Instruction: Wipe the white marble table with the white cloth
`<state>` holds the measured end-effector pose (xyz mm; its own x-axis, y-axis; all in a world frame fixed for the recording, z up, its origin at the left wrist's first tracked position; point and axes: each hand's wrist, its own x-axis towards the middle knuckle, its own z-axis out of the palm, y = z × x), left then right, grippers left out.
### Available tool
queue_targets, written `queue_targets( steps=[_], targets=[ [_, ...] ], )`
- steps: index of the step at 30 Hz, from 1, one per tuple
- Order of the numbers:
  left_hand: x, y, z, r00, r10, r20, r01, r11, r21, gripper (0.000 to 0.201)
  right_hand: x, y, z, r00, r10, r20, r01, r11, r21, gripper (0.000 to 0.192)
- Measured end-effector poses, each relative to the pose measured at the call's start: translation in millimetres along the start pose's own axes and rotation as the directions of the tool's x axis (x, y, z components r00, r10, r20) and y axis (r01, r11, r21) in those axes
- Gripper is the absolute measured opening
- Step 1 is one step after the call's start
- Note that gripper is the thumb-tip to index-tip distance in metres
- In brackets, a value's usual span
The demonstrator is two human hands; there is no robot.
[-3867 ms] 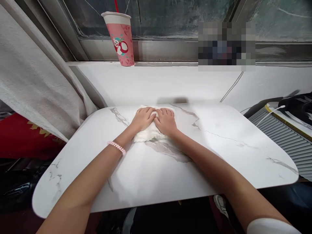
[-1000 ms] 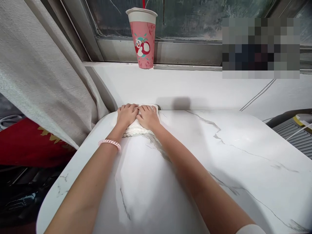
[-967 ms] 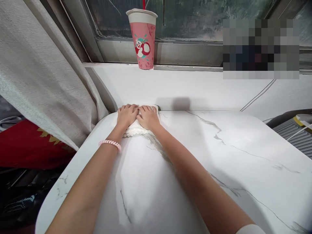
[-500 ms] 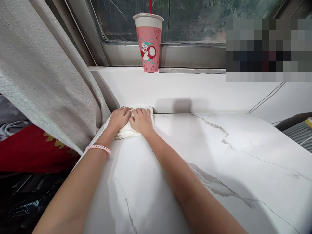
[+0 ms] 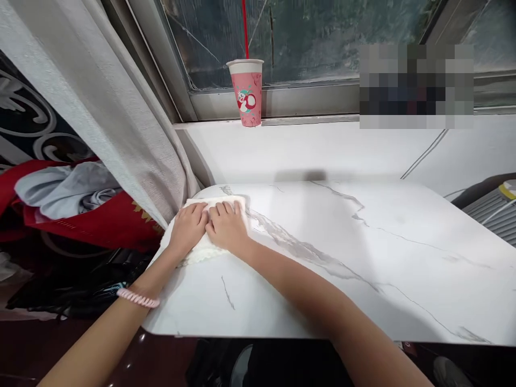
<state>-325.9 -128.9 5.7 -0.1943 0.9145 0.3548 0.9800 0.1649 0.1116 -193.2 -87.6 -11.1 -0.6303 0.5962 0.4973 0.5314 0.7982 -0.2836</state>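
White marbled table under the window, two hands flat on a cloth

Against the white wall, the white marbled table [image 5: 403, 231] stands below a window [image 5: 322, 43] with dull metal framing. On the sill, a pink paper cup [image 5: 249, 97] stands upright, its red straw [image 5: 245, 32] poking up across the glass. Farther along, a pixelated patch hides part of the sill. Pale curtain [image 5: 121, 107] drapes down at the left and meets the table's edge.

Near that left end lies the cream cloth [image 5: 206, 251], spread on the tabletop. The left hand [image 5: 187, 228] and right hand [image 5: 228, 228] sit side by side on it, palms down, fingers extended rather than curled; neither is clutching it. On the left wrist I see a pink coiled band [image 5: 138, 298].

Beyond the curtain, bundled clothes [image 5: 68, 188] lie in something red [image 5: 92, 226]. Off to the right, a grey ridged object [image 5: 495, 217] shows beside the table.
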Motion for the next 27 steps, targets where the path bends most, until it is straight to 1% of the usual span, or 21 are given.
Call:
queue_targets(
  steps=[5, 8, 11, 13, 15, 17, 20, 22, 24, 27],
  targets=[
    [-74.4, 6.9, -21.1, 0.998, 0.057, -0.036, -0.056, 0.998, 0.015, 0.042, -57.2, -33.3, -30.2, 0.995, -0.089, 0.034, 0.087, 0.994, 0.060, 0.037],
    [-117.7, 7.6, -31.1, 0.996, 0.066, -0.058, -0.064, 0.997, 0.033, 0.043, -86.0, -51.1, -47.2, 0.987, -0.152, 0.045, 0.148, 0.985, 0.092, 0.039],
    [-144.0, 6.3, -36.6, 0.996, 0.059, -0.072, -0.057, 0.998, 0.031, 0.044, -100.8, -60.7, -56.1, 0.979, -0.196, 0.061, 0.188, 0.975, 0.120, 0.039],
    [-147.7, 4.9, -37.0, 0.997, 0.052, -0.064, -0.050, 0.998, 0.033, 0.044, -100.4, -60.9, -56.4, 0.976, -0.208, 0.070, 0.197, 0.971, 0.135, 0.037],
    [-139.8, 3.9, -34.7, 0.998, 0.038, -0.047, -0.035, 0.998, 0.055, 0.044, -91.4, -55.5, -52.0, 0.973, -0.218, 0.079, 0.205, 0.968, 0.146, 0.034],
    [-120.9, 3.9, -30.1, 0.999, 0.017, -0.029, -0.015, 0.997, 0.081, 0.043, -74.3, -44.4, -43.9, 0.969, -0.232, 0.086, 0.216, 0.963, 0.159, 0.032],
    [-76.4, 5.7, -20.7, 0.999, -0.039, -0.006, 0.039, 0.995, 0.087, 0.041, -37.6, -19.8, -27.5, 0.970, -0.221, 0.097, 0.202, 0.964, 0.171, 0.030],
    [-41.7, 7.4, -13.4, 0.996, -0.093, -0.004, 0.093, 0.994, 0.062, 0.040, -10.9, -1.5, -16.8, 0.974, -0.193, 0.115, 0.172, 0.970, 0.171, 0.028],
    [-8.3, 9.4, -5.3, 0.993, -0.121, 0.001, 0.121, 0.992, 0.041, 0.039, 12.8, 16.0, -8.3, 0.979, -0.155, 0.132, 0.133, 0.978, 0.159, 0.028],
    [32.3, 14.2, 7.8, 0.991, -0.136, -0.008, 0.136, 0.990, 0.041, 0.037, 37.1, 39.9, -1.4, 0.987, -0.092, 0.133, 0.075, 0.988, 0.132, 0.028]
  ],
)
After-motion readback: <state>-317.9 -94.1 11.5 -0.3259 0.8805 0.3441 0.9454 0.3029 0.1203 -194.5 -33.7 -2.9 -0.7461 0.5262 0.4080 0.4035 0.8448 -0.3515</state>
